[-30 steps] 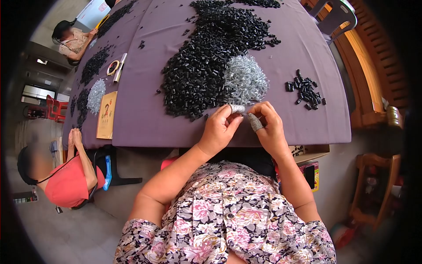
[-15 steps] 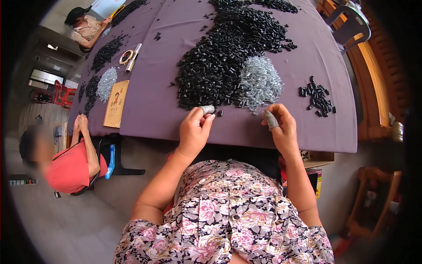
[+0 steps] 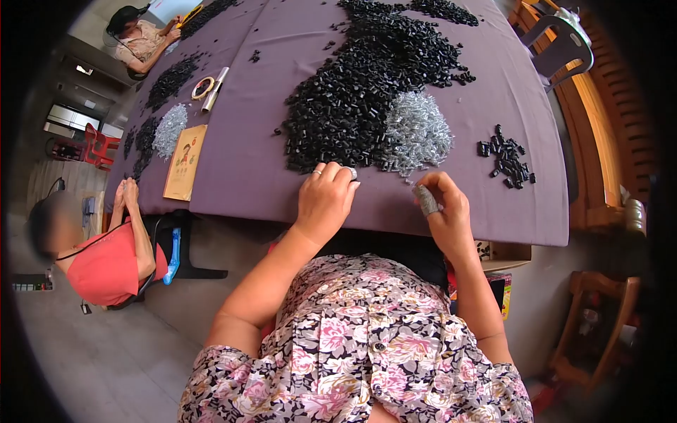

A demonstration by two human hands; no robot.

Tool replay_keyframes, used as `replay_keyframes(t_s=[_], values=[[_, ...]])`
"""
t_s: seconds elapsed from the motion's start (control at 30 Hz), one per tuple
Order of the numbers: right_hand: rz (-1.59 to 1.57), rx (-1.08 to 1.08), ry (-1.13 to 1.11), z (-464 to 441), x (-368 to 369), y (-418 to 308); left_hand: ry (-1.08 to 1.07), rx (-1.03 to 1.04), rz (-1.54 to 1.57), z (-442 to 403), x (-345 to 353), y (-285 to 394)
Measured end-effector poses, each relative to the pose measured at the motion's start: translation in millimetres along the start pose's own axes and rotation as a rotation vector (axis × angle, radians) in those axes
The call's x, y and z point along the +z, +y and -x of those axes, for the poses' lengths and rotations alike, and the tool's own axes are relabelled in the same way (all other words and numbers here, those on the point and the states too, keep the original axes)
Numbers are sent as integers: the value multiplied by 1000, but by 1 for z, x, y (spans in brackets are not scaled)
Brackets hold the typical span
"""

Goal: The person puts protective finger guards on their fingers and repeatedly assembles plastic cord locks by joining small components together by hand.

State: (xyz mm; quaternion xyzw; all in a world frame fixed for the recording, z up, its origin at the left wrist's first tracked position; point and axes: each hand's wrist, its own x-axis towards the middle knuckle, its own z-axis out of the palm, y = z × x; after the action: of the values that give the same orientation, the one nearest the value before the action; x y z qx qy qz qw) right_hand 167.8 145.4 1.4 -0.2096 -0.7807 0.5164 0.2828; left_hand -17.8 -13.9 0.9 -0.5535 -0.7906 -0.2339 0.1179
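Observation:
My left hand (image 3: 326, 201) is at the near edge of a heap of small black cylindrical pieces (image 3: 338, 120), back of the hand up, a ring on one finger. Its fingers are curled together, with grey wrapping on one fingertip; anything in them is hidden. To its right, just in front of a heap of small clear, shiny pieces (image 3: 417, 134), my right hand (image 3: 448, 211) is held closed in a pinch. Grey wrapping (image 3: 427, 201) covers one of its digits. What it pinches, if anything, is too small to make out.
Loose black pieces (image 3: 508, 158) lie at the right on the purple tablecloth (image 3: 247, 141). At left are a booklet (image 3: 185, 163), a tape roll (image 3: 203, 88) and a silvery tube (image 3: 215, 90). Two other people sit along the left side. A grey chair (image 3: 560, 46) stands at the far right.
My left hand has turned so its back shows, and its fingers have moved slightly right along the black heap's edge. My right hand has lowered slightly towards me, its fingers closer together.

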Motion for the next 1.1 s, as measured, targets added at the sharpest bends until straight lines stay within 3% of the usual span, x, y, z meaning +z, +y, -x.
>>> replay_keyframes(t_s=[0.13,0.2,0.3,0.33,0.4,0.5,0.63,0.73,0.83,0.9,1.0,1.1], values=[[173,-440,-135,6,-14,-82,24,5,81,1,-5,3],[103,-619,-245,11,-22,-119,46,-5,197,2,-5,6],[64,-876,-345,15,-29,-169,-66,-337,800,8,-3,13],[53,-939,-336,15,-28,-180,-115,-473,1036,9,-5,17],[24,-1085,-266,14,-20,-201,-204,-507,1170,5,-14,17],[138,-1212,105,16,11,-199,-255,-563,1299,6,-20,12],[147,-1275,-44,18,-9,-198,-288,-652,1366,12,-25,7],[256,-1640,107,-7,1,-178,-319,-644,1391,13,-24,7],[338,-1543,117,-5,2,-182,-380,-659,1490,11,-18,17],[318,-1369,99,6,-1,-188,-384,-660,1525,9,-18,19],[263,-619,222,52,13,-226,-358,-619,1565,10,-21,19],[327,-729,-186,45,-36,-190,-362,-667,1627,15,-28,16]])
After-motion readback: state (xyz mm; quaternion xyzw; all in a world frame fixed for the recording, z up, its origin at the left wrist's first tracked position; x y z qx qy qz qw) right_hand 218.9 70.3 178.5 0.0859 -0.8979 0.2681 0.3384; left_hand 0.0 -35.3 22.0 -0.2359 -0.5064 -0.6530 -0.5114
